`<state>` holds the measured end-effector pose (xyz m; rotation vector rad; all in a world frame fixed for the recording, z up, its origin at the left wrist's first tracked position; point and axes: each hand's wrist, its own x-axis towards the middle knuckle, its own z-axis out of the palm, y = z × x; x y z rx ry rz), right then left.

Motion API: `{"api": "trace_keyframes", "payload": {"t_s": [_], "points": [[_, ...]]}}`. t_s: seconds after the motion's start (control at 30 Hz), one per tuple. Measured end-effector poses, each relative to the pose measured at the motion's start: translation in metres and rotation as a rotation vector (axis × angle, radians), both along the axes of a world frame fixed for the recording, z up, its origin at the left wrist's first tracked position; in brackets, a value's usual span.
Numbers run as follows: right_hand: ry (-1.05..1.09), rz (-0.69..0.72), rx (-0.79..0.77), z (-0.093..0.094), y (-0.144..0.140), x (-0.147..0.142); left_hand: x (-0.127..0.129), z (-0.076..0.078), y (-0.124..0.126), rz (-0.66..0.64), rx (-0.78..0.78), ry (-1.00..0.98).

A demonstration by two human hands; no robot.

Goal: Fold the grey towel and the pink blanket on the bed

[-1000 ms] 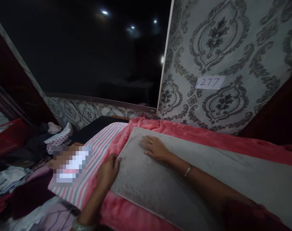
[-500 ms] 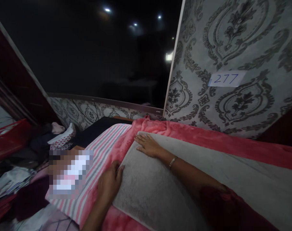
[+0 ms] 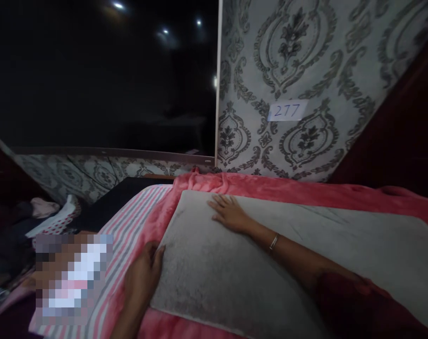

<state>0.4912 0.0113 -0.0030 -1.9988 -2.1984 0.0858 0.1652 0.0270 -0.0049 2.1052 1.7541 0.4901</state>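
The grey cloth (image 3: 206,263) lies spread over the pink blanket (image 3: 259,186), its left end short of the striped cloth (image 3: 127,230), its length running off to the right. The right hand (image 3: 231,214) rests near its far edge, palm down, fingers fanned apart, clutching nothing. The left hand (image 3: 145,273) sits at the left edge, thumb along the border; from here I can't tell whether it pinches the fabric or merely touches it.

My worry is the soft layer below: a hard sideways push from that flat palm could slide the grey cloth askew or bunch the blanket into ridges. A tug at the left alone might pull that end crooked. The dark red sleeve (image 3: 355,301) reaches over the near right part, and if it drags, it could ruck the surface up. Faint lines by the far edge look like creases that might set.
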Motion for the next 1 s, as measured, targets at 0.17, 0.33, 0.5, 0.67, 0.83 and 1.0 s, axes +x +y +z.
{"api": "trace_keyframes", "payload": {"t_s": [0.17, 0.33, 0.5, 0.67, 0.83, 1.0], "points": [[-0.055, -0.298, 0.018, 0.006, -0.041, 0.047, 0.003, 0.009, 0.0, 0.012, 0.001, 0.02], [-0.063, -0.143, -0.029, 0.002, -0.078, 0.066, 0.005, 0.012, 0.003, 0.011, 0.034, 0.05], [-0.071, -0.574, -0.061, 0.013, -0.1, 0.091, 0.01, 0.016, -0.001, 0.02, 0.063, 0.101], [-0.065, -0.261, 0.016, -0.003, -0.156, 0.085, 0.018, 0.021, -0.009, 0.046, 0.084, 0.113], [-0.051, -0.559, -0.064, -0.015, -0.218, 0.126, 0.023, 0.021, -0.012, 0.069, 0.126, 0.136], [-0.076, -0.628, -0.046, -0.019, -0.281, 0.156, 0.025, 0.024, -0.013, 0.056, 0.131, 0.132]]}}
